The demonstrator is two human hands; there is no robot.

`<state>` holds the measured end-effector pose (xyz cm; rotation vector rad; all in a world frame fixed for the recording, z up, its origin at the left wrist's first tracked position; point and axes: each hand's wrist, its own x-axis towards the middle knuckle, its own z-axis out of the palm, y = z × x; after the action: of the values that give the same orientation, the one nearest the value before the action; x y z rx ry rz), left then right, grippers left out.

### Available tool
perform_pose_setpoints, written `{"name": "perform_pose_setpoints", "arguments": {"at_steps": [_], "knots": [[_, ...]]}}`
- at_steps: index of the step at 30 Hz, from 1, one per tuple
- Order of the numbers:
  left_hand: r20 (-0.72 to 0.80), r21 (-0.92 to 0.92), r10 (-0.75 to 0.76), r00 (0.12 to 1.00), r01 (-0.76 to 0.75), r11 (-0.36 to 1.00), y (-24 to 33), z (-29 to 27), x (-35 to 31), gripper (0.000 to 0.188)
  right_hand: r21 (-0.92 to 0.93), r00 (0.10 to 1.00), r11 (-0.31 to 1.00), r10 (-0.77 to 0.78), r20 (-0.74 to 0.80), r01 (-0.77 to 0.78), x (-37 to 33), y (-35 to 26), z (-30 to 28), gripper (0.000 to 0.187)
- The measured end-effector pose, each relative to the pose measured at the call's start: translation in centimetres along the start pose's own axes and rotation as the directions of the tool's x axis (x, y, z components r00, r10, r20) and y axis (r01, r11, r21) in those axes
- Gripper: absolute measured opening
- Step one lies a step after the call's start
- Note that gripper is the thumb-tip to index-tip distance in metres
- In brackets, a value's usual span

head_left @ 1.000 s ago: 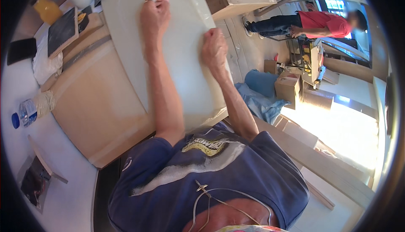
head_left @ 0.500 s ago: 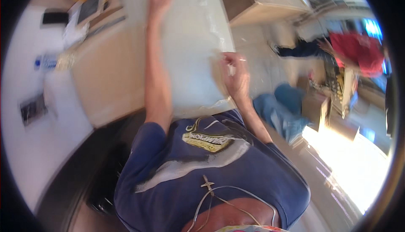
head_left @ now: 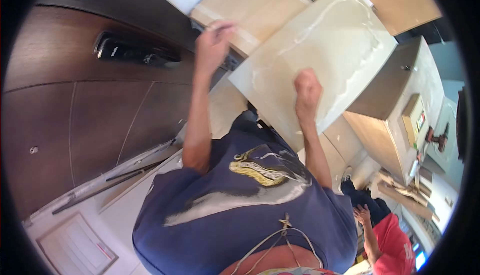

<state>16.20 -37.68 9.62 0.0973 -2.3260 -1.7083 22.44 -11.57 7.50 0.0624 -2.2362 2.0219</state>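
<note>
A pale flat panel [head_left: 332, 40] lies in front of me, with an uneven whitish line of what looks like glue running round near its edges. Over its near half is my right hand [head_left: 308, 87], closed like a fist; whatever it may hold is hidden. My left hand [head_left: 214, 42] is raised off to the left, past the panel's corner, between a dark brown cabinet and a light wooden board [head_left: 250, 7]. Its fingers look partly curled but are smeared by motion, and I make out nothing in them.
A dark brown cabinet [head_left: 45, 120] with a black handle-like fitting [head_left: 135, 52] stands close on my left. To the right are a box-shaped wooden carcass [head_left: 390, 100], a drill [head_left: 437, 137] and stacked offcuts [head_left: 410, 195]. A person in a red top [head_left: 395, 240] is at lower right.
My view has turned, bringing the dark cabinet in on the left and the panel to the right. My right hand is now over the panel; earlier it was at its right edge.
</note>
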Motion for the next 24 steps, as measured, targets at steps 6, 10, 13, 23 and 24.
{"name": "perform_pose_setpoints", "arguments": {"at_steps": [6,10,13,23,24], "knots": [[0.037,-0.106,-0.265,0.963,0.268,0.958,-9.4,-0.8,-12.2,0.026,0.13,0.937,0.98,0.1,0.335,-0.151,2.0,-2.6,4.8,0.031],[0.104,-0.416,-0.409,0.906,0.413,0.81,-8.4,1.1,-13.0,0.022,0.164,0.897,0.957,0.154,0.414,-0.24,2.5,-1.6,9.0,0.018],[0.184,-0.428,-0.387,0.903,0.428,0.796,-9.1,-0.8,-12.6,0.021,0.225,0.838,0.943,0.09,0.538,-0.247,2.7,-0.8,13.0,0.009],[-0.547,0.391,0.09,0.832,0.159,0.907,-6.2,-21.4,-10.1,0.012,0.089,0.419,0.655,0.366,0.831,-0.75,1.9,5.9,35.1,0.032],[-0.626,0.432,0.266,0.733,0.043,0.901,-5.1,-23.2,-9.3,0.013,0.054,0.33,0.569,0.395,0.857,-0.821,1.8,5.9,36.8,0.04]]}}
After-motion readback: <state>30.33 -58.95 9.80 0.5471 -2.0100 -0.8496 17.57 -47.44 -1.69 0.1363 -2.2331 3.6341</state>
